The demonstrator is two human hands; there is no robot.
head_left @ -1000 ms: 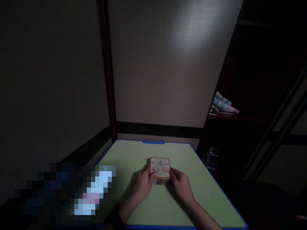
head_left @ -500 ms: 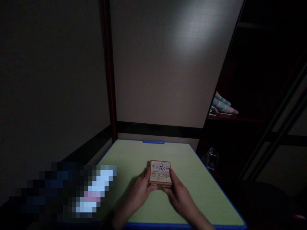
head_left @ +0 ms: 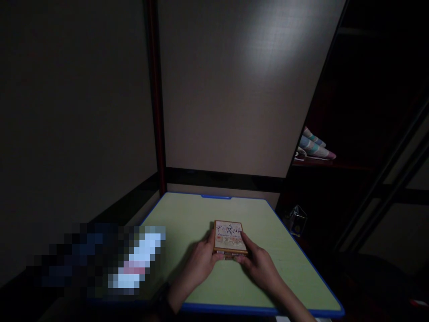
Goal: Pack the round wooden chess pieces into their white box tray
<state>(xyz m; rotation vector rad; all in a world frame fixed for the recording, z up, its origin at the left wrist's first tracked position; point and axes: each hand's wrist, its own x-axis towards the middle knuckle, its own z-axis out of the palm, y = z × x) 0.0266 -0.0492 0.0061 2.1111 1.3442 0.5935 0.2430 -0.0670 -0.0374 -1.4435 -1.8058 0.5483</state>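
Note:
Between my two hands is a small Chinese chess box [head_left: 229, 237], with orange-brown edges and a pale printed top showing dark characters. My left hand [head_left: 203, 257] grips its left side, the thumb at the near edge. On the opposite side my right hand [head_left: 259, 259] holds it, fingers along the right edge and thumb near the front. The box's printed face points up, over the pale green table [head_left: 187, 212] with a blue rim. Whether its underside touches the tabletop I cannot tell.
A pixelated, blurred patch [head_left: 137, 261] covers the table's left side. Wall panels [head_left: 228, 98] rise behind the table. To the right, a dark shelf holds folded striped cloth [head_left: 313, 145], and a small shiny package [head_left: 296, 221] stands lower down beside the table.
The box and both hands sit slightly further right and higher in view. The camera view has shifted a little too. Both hands keep their hold on the box.

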